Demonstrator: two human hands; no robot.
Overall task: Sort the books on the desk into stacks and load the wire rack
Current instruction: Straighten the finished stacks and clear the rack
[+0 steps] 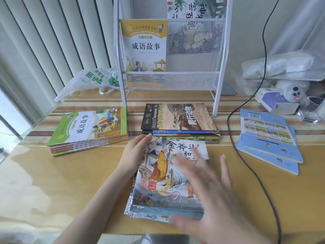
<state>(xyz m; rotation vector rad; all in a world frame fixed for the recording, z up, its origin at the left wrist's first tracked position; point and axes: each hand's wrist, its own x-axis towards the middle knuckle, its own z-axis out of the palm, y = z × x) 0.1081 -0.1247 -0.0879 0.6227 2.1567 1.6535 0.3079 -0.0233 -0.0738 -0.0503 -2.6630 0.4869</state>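
Note:
A stack of illustrated picture books (163, 175) lies on the desk right in front of me. My left hand (136, 152) rests against the stack's upper left edge with straight fingers. My right hand (209, 187) is spread open and blurred over the stack's right side. Farther back lie a green-covered stack (88, 131) on the left, a reptile book stack (179, 120) in the middle and thin blue books (269, 138) on the right. The white wire rack (193, 59) stands at the back with a yellow-topped book (145, 46) and another book (195, 7) higher up.
A black cable (233, 138) runs down the desk between the middle stack and the blue books. A plastic bag (91, 80) lies left of the rack. A tissue box (274, 101), a plush toy (292, 90) and a clear container (313, 110) crowd the back right.

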